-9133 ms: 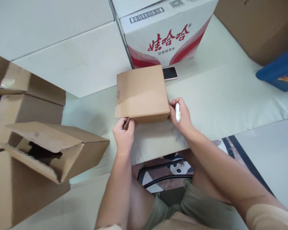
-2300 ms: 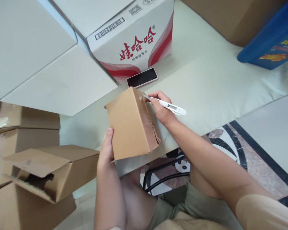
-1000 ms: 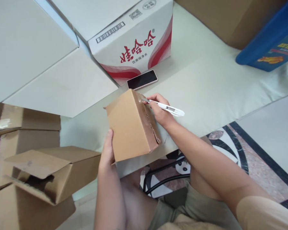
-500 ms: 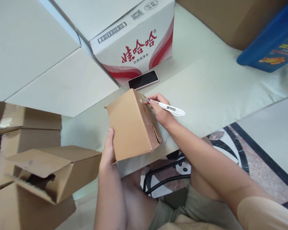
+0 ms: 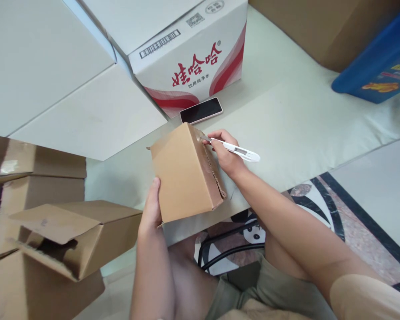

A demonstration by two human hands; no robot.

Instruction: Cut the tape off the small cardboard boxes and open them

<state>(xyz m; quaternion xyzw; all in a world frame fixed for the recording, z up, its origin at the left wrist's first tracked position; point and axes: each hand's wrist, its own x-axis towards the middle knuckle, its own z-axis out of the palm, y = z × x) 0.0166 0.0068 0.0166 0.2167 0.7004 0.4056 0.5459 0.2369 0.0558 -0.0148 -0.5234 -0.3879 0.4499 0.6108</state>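
A small brown cardboard box point(image 5: 183, 178) is tilted in front of me over the pale tabletop. My left hand point(image 5: 151, 206) grips its lower left edge, thumb on the near face and the other fingers hidden behind. Between the fingers of my right hand point(image 5: 228, 151) is a white utility knife point(image 5: 242, 152), closed in a pinch. The blade tip touches the taped, ragged-edged side of the box near its upper corner. Just beyond the box, a phone point(image 5: 202, 110) with a dark screen lies on the table.
A white carton with red lettering point(image 5: 190, 73) stands behind the phone, beside large white boxes point(image 5: 86, 115). An open cardboard box point(image 5: 113, 231) rests on other brown boxes point(image 5: 56, 191) at left. At far right stand a blue container point(image 5: 370, 71) and a large brown carton point(image 5: 316, 26).
The whole view has shifted slightly. Both hands keep their hold, and the knife tip stays at nearly the same spot on the box.
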